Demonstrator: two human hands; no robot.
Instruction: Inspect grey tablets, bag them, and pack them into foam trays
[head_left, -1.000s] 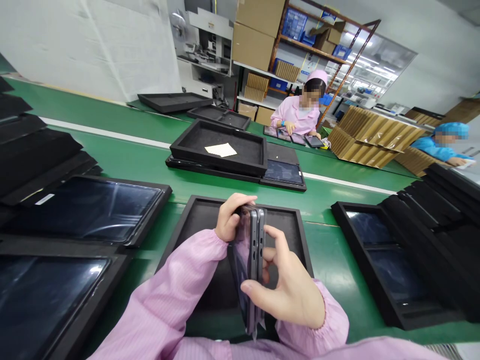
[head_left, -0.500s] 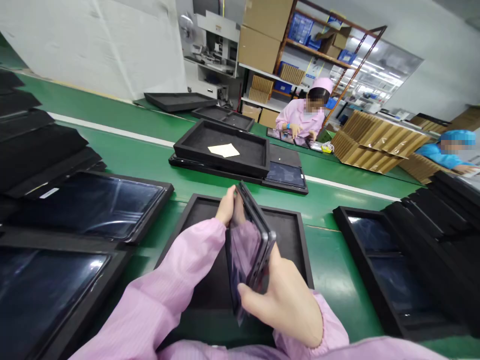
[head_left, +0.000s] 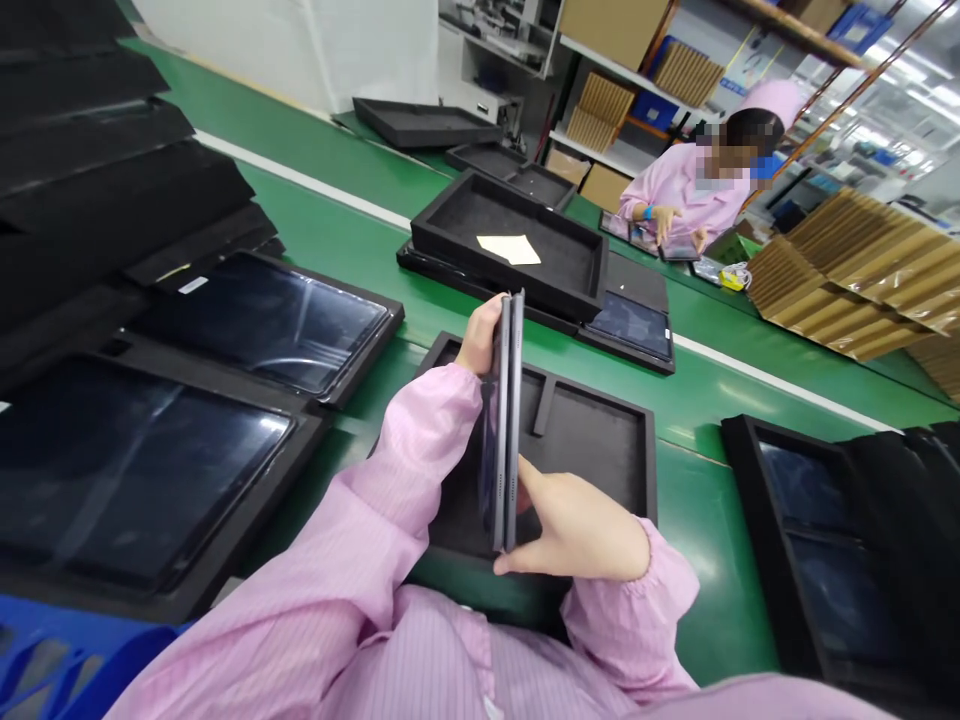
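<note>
Two slim tablets [head_left: 508, 430] stand on edge, pressed face to face, between my hands. My left hand [head_left: 480, 335] grips their far end, with its fingers partly hidden behind them. At the near end my right hand [head_left: 574, 520] holds them, thumb on the lower corner and fingers along the right side. Below them on the green bench lies a black foam tray [head_left: 600, 430] with a short divider. Black trays with dark-screened tablets [head_left: 270, 320] lie to my left.
Ahead, an upper foam tray [head_left: 510, 220] holds a pale paper slip [head_left: 510, 249]. Stacked black trays [head_left: 97, 180] rise at the left, and more trays [head_left: 795, 520] stand at the right. A blue plastic basket [head_left: 67, 660] is at the lower left. Across the bench, a person [head_left: 697, 190] handles tablets.
The tablets have turned from a slant to nearly upright, edges toward me. My right hand has shifted slightly up with them. The view has swung left and down.
</note>
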